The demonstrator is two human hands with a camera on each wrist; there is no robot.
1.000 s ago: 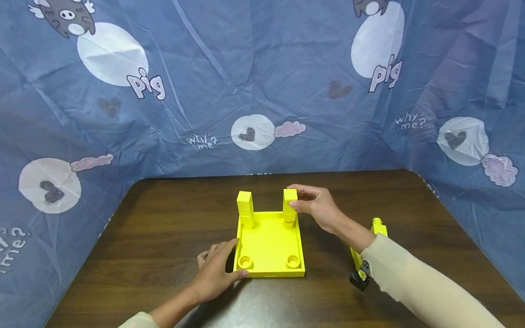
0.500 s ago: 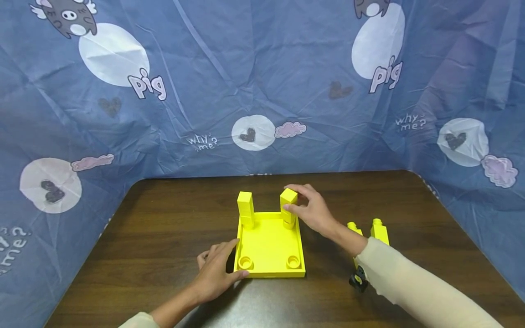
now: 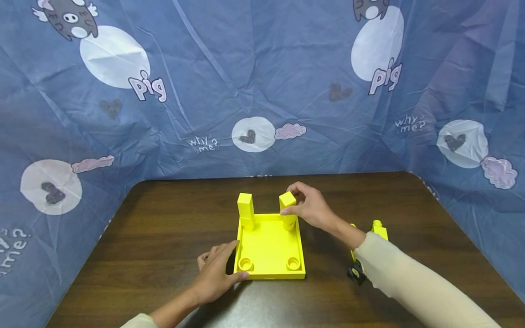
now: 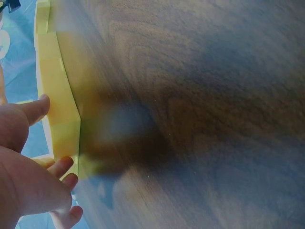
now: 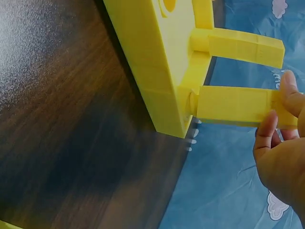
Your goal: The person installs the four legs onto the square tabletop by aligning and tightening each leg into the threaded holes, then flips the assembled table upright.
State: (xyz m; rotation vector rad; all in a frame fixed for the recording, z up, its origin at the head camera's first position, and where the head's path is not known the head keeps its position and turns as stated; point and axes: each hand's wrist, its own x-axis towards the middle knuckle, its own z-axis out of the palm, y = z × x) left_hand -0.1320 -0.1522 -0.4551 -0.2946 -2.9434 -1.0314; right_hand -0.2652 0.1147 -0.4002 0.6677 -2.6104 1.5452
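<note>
A square yellow tray-like base (image 3: pixel 268 248) with raised edges lies on the table, round sockets (image 3: pixel 293 263) at its two near corners. Upright in its far left corner stands a yellow square leg (image 3: pixel 246 209). My right hand (image 3: pixel 313 207) pinches the upper part of a second yellow leg (image 5: pixel 228 102) between thumb and fingers. That leg stands at the far right socket, its faces turned at an angle to the base. At the near left corner, my left hand (image 3: pixel 215 275) touches the base's edges with thumb and fingers spread and fairly straight.
Two more yellow legs (image 3: pixel 380 231) lie on the brown wooden table (image 3: pixel 176 205) to the right, partly behind my right sleeve (image 3: pixel 402 269). A black wrist camera (image 3: pixel 357 272) hangs under that wrist. A blue printed cloth (image 3: pixel 213 91) hangs behind the table.
My right hand has turned the far right leg about its upright axis, from square with the base to angled, moving slightly left. The left hand and the base have stayed put.
</note>
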